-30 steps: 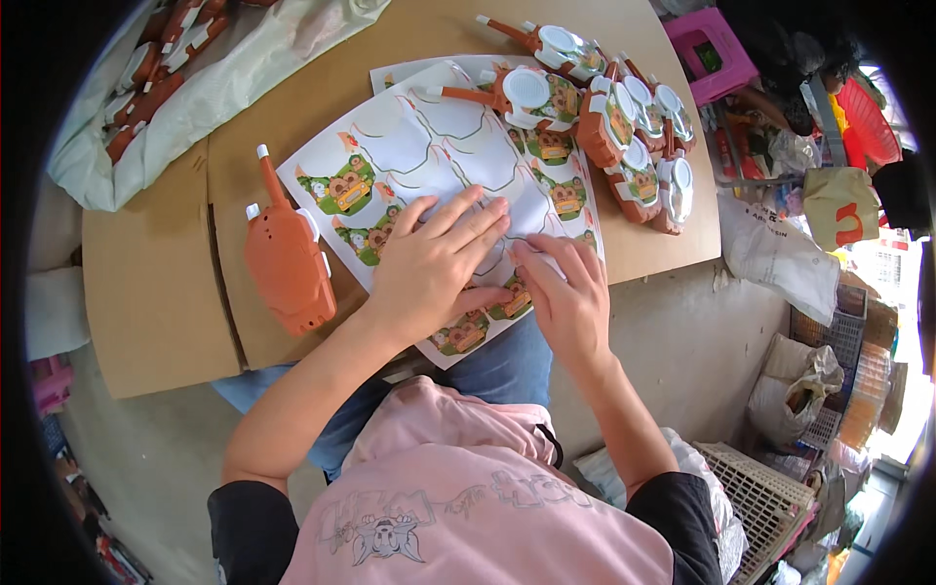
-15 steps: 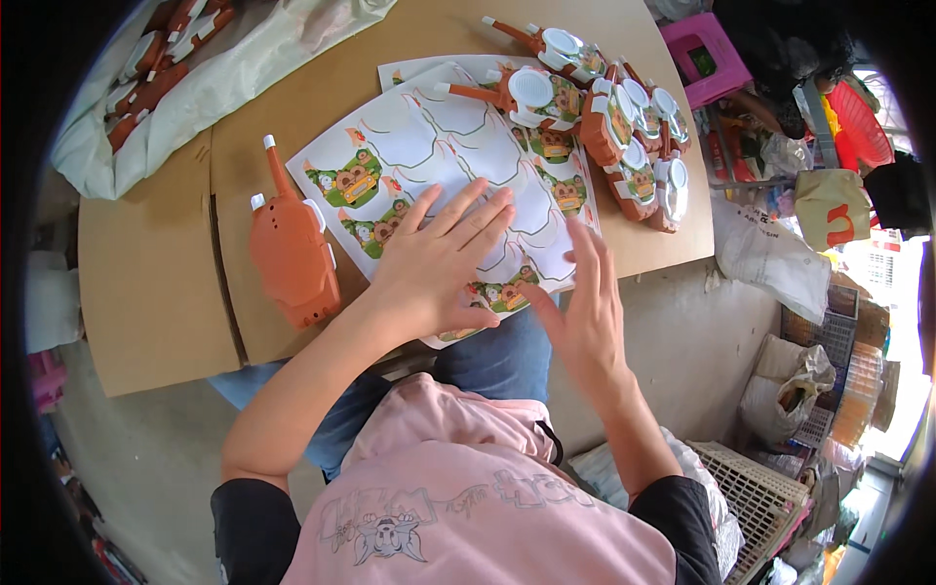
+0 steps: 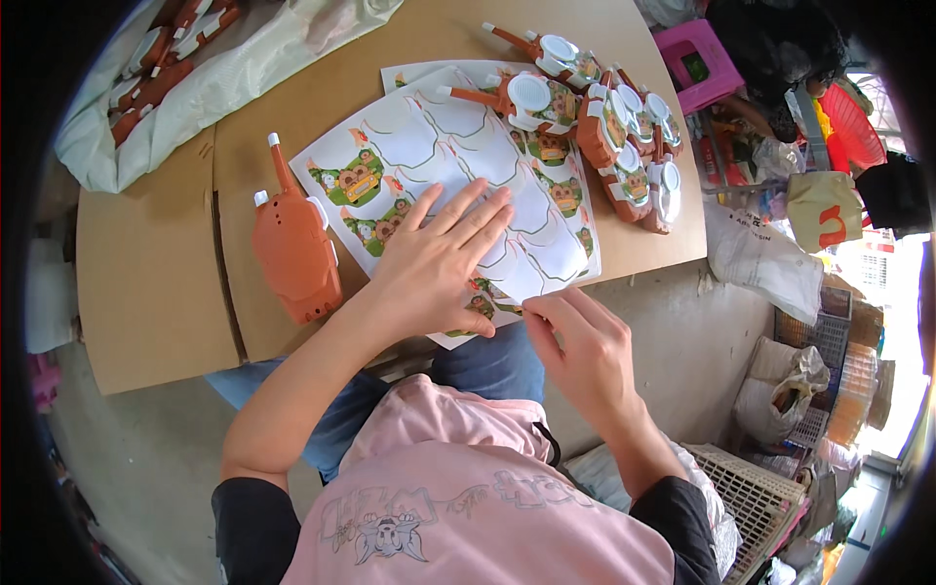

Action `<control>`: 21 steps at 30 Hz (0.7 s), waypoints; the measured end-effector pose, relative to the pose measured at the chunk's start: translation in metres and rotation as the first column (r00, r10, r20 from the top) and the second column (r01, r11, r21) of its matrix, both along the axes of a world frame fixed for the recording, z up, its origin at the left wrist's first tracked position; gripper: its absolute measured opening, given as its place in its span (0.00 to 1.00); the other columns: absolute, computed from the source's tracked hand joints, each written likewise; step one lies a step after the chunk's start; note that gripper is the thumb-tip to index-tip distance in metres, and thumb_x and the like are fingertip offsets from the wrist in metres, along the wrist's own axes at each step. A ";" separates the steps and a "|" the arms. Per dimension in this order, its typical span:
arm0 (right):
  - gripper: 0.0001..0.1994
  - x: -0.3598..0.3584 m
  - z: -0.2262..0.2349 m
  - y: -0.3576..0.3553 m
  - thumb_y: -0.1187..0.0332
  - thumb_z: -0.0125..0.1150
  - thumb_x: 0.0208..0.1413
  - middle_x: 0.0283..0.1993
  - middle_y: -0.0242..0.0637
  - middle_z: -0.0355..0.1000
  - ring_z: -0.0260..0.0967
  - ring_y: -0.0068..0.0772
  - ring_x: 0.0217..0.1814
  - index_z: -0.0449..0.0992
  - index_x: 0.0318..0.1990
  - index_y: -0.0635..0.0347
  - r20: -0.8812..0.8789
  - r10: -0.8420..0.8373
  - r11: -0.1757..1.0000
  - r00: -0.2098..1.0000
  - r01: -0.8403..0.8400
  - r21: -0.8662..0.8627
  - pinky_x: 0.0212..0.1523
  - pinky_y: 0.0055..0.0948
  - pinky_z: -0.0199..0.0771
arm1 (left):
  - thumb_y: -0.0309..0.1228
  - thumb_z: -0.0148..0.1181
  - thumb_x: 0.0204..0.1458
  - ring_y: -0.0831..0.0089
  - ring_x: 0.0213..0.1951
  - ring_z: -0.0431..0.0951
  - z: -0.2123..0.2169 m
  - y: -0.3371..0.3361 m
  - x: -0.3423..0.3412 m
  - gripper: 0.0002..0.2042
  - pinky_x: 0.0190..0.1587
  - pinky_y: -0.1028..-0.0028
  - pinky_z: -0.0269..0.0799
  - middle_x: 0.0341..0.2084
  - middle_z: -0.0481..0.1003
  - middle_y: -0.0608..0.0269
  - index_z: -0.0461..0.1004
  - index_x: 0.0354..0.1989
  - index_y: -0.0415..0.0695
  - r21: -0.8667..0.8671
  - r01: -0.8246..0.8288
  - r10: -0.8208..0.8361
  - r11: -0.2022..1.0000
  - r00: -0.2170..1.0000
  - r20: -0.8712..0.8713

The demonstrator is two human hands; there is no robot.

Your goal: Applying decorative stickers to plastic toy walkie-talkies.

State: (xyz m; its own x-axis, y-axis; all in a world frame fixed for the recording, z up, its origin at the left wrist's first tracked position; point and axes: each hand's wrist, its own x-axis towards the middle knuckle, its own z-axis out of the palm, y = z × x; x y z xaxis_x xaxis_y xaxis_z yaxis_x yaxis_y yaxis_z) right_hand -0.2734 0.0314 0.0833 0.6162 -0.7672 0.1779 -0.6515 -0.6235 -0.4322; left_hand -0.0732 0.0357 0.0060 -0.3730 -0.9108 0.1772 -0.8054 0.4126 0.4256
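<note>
My left hand (image 3: 439, 249) lies flat with spread fingers on a white sticker sheet (image 3: 390, 127) printed with green cartoon stickers. Several outlines on the sheet are blank. My right hand (image 3: 585, 346) pinches at the sheet's near right edge, on the corner of a sticker (image 3: 478, 302). Fingertips hide the exact spot of the grip. To the left, an orange-brown toy walkie-talkie (image 3: 295, 249) with a white-tipped antenna lies on the cardboard, its plain side up.
Several toy walkie-talkies (image 3: 604, 136) with white round parts and stickers cluster at the far right of the cardboard tabletop (image 3: 146, 292). A white sack (image 3: 253, 78) of brown toys sits far left. A pink stool (image 3: 697, 63) and a cream crate (image 3: 746, 497) stand to the right.
My right hand has come down and its open fingers have closed on a sticker corner at the near edge. My left hand stays flat on the sheet.
</note>
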 end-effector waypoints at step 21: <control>0.06 0.044 0.060 -0.053 0.79 0.64 0.51 0.33 0.35 0.78 0.74 0.20 0.34 0.80 0.38 0.67 0.165 -0.218 0.917 0.962 0.145 0.371 0.32 0.20 0.76 | 0.58 0.74 0.27 0.51 0.73 0.42 0.010 0.010 0.006 0.60 0.70 0.42 0.33 0.70 0.48 0.46 0.52 0.70 0.41 0.029 -0.249 0.250 0.968 0.958 -0.137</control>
State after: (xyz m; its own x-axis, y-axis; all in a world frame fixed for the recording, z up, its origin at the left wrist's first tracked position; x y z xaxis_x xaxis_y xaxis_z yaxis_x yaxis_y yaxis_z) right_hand -0.2299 -0.0213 0.1434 0.4403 -0.8976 -0.0203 -0.6167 -0.2859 -0.7334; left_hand -0.0670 0.0454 0.0157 -0.1062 -0.9741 0.1996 -0.8149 0.2003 0.5438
